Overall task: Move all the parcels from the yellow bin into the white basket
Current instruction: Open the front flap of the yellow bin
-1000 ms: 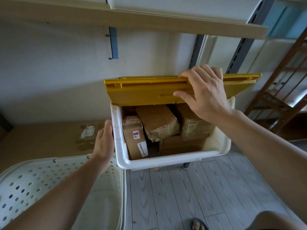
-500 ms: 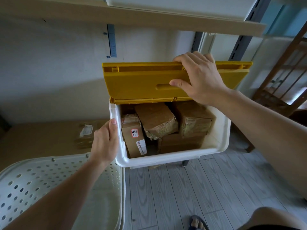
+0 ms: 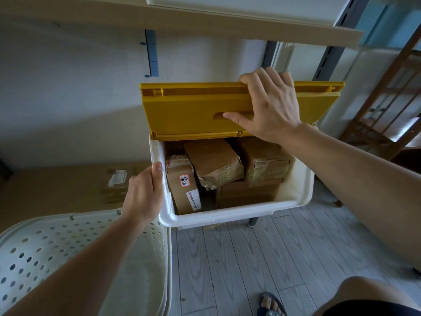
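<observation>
The bin point(image 3: 230, 216) has a white body and a yellow lid point(image 3: 186, 110), which stands raised and tilted back. My right hand point(image 3: 271, 110) grips the lid's top edge, thumb on its face. My left hand point(image 3: 143, 195) grips the bin's left rim. Inside lie several brown parcels: one upright with a white label point(image 3: 182, 185), one taped in the middle point(image 3: 214, 163), one at the right point(image 3: 266, 165), and a flat one beneath point(image 3: 248, 195). The white perforated basket point(image 3: 75, 252) stands at the lower left with nothing visible in it.
A brown parcel point(image 3: 118, 181) lies on the tan shelf surface left of the bin. A wooden shelf board point(image 3: 182, 21) runs overhead. A wooden rack point(image 3: 387, 106) stands at the right. Grey plank floor and my sandalled foot point(image 3: 271, 304) lie below.
My right hand has swung the yellow lid up and back, from nearly flat to steeply raised. My left hand's thumb has come over the bin's left rim.
</observation>
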